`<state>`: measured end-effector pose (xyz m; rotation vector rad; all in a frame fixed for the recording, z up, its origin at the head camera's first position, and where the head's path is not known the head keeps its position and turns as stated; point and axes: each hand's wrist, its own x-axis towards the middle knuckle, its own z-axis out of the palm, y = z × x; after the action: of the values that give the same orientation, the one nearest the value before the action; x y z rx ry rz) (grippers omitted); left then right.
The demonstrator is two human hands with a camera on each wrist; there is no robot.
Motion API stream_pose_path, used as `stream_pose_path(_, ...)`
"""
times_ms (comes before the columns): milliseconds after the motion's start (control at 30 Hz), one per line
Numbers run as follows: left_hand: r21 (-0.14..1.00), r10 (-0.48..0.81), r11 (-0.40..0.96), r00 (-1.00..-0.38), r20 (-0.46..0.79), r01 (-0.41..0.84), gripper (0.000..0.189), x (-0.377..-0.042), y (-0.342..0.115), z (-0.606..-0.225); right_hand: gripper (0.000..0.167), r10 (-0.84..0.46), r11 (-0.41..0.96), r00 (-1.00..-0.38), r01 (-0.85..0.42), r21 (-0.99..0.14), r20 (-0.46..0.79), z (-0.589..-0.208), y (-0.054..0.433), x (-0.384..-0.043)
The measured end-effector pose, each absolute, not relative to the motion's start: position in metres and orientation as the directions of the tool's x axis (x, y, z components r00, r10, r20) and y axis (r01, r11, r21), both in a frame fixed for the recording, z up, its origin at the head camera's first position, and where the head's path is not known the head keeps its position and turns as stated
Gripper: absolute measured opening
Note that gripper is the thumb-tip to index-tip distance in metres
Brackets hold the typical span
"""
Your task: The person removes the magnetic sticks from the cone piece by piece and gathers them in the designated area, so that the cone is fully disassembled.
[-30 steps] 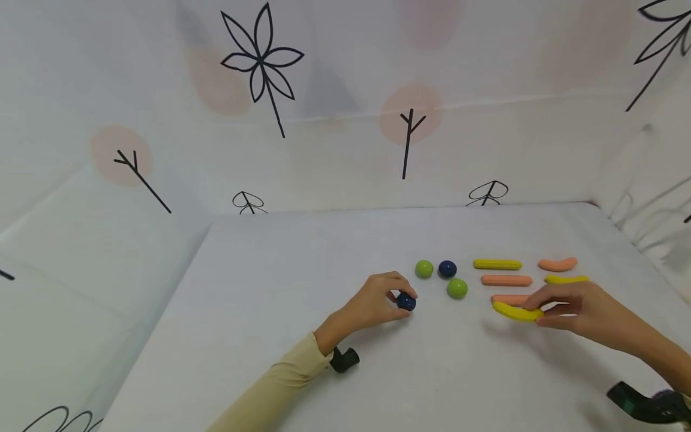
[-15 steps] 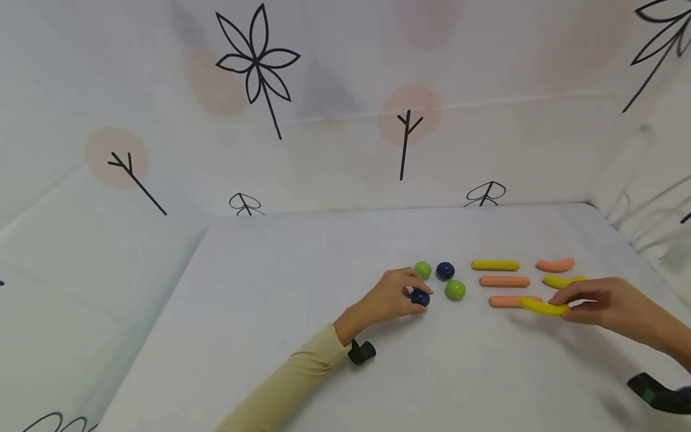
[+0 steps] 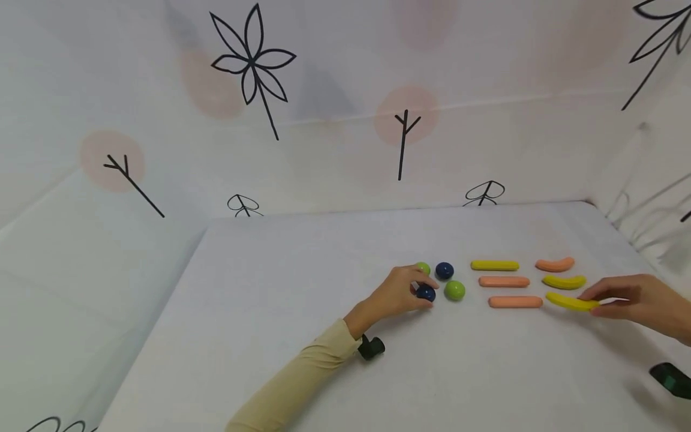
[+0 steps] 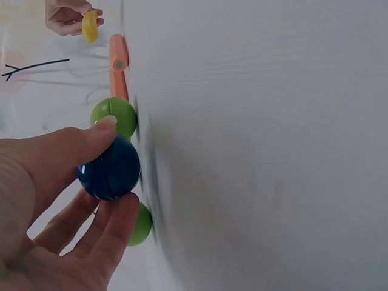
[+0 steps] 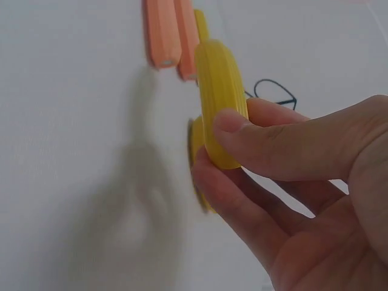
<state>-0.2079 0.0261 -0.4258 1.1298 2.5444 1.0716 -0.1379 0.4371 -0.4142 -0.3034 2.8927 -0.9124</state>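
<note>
My left hand (image 3: 396,292) pinches a shiny dark blue ball (image 3: 426,293) between thumb and fingers, beside the other balls. In the left wrist view a thin seam crosses this blue ball (image 4: 112,170). A green ball (image 3: 455,291) is just right of it; another green ball (image 3: 422,267) is partly hidden behind my fingers. Behind them lies a second dark blue ball (image 3: 444,270). My right hand (image 3: 642,303) pinches one end of a curved, ridged yellow stick (image 3: 567,301), held above the table, nearer to me than a similar curved yellow stick (image 3: 564,282).
On the white table (image 3: 259,312), a straight yellow stick (image 3: 495,265) and two straight orange sticks (image 3: 504,281) lie in a column. Right of them is a curved orange stick (image 3: 555,264). White patterned cloth (image 3: 335,156) stands behind and at the sides.
My right hand has carried the curved yellow stick rightward, away from in front of the nearest orange stick. My left hand has moved right with the blue ball, closer to the other balls.
</note>
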Motion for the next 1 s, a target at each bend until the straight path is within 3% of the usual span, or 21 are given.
stream_pose_path(333, 0.667, 0.642, 0.521, -0.76, 0.105, 0.532, 0.032, -0.204, 0.028, -0.426, 0.023, -0.183, 0.837, -0.966, -0.054, -0.545, -0.184, -0.426, 0.455, -0.141)
stream_pose_path(1000, 0.638, 0.574, 0.589, -0.813, 0.102, 0.496, 0.033, -0.195, 0.034, -0.426, 0.015, -0.176, 0.884, -0.975, -0.097, -0.458, -0.134, -0.427, 0.449, -0.153)
